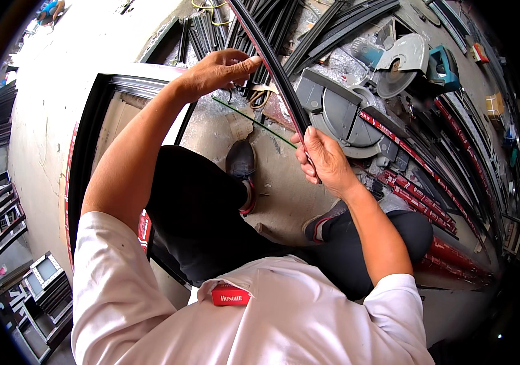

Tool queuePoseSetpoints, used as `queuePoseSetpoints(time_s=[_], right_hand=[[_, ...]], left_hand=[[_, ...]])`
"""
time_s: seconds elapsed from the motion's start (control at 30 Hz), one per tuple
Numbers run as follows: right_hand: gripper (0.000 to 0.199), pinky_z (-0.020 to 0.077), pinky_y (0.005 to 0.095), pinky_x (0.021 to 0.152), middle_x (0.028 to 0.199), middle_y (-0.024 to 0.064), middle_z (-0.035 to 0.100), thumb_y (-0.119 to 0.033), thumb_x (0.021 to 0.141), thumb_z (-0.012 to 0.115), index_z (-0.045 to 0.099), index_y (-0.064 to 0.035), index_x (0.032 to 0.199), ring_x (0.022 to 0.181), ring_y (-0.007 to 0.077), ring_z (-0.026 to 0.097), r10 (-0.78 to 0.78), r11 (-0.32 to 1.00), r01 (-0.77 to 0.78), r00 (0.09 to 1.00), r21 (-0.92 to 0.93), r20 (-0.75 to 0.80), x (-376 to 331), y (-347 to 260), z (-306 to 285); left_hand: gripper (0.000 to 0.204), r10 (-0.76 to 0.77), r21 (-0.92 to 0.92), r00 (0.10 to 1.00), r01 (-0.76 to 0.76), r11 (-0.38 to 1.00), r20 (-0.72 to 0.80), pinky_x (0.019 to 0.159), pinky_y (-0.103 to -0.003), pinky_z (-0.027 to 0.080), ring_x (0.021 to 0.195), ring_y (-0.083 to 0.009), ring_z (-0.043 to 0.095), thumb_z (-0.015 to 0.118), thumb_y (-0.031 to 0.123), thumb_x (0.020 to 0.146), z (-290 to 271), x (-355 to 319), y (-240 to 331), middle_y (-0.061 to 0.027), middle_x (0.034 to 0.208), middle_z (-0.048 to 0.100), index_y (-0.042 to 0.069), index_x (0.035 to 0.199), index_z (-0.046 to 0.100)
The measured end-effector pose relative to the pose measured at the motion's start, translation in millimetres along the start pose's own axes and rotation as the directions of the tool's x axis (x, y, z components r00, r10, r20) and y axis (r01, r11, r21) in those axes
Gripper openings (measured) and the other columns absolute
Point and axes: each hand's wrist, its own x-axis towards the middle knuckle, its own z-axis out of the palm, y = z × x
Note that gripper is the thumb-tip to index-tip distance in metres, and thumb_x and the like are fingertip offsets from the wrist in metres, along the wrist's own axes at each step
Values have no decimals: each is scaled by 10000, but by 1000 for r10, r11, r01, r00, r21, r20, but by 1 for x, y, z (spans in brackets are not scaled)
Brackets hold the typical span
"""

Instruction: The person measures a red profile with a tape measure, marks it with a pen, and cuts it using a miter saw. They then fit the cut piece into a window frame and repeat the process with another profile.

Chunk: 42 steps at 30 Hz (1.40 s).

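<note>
Both hands grip the long black rubber strip: left hand pinches higher, right hand lower; strip runs diagonally beside grey mitre saw.

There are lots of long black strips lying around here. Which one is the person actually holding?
The curved black strip arching across the middle. The left hand and right hand both grip it, lifted above the floor; the other strips lie heaped behind.
</note>
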Motion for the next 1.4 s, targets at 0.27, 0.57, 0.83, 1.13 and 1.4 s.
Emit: queuePoseSetpoints(time_s=[0.27,0.57,0.83,1.13,1.4], right_hand=[[541,430,198,487,820,16,597,-529,1112,450,575,-8,1185,588,36,496,-145,989,146,987,-13,74,57,-1,42],[556,539,255,548,899,66,672,-525,1107,462,598,14,1130,666,117,670,-113,964,105,993,-246,-17,104,6,57],[523,585,291,610,978,116,708,-478,1106,499,581,32,1186,778,164,702,-72,927,55,997,-372,-32,121,31,46],[431,555,268,626,904,67,680,-444,1102,532,593,-18,1075,755,120,664,19,896,-49,997,-442,-73,113,67,37],[398,528,258,593,853,51,667,-422,1096,553,584,-28,1053,707,104,640,66,890,-105,993,-443,-101,111,83,36]], left_hand=[[561,43,-540,998,-7,842,55,920,-364,619,929,-200,747,624,545,1032,-13,1,0,-111,995,718,-2,1157,630],[410,-151,-833,974,-61,551,-171,852,-308,602,908,-150,735,543,426,1102,6,-20,-105,-91,1076,755,43,1208,646],[361,-382,-829,747,-407,383,-543,665,-299,576,763,-161,671,499,321,1126,-16,-50,-155,-72,915,689,-9,1219,610],[346,-480,-660,453,-486,574,-751,633,-297,518,695,-156,594,484,332,1121,-73,-41,-231,-51,816,626,6,1113,601],[238,-629,-700,333,-485,524,-702,574,-324,475,611,-183,555,546,252,1003,-99,-27,-264,-53,726,581,24,946,582]])
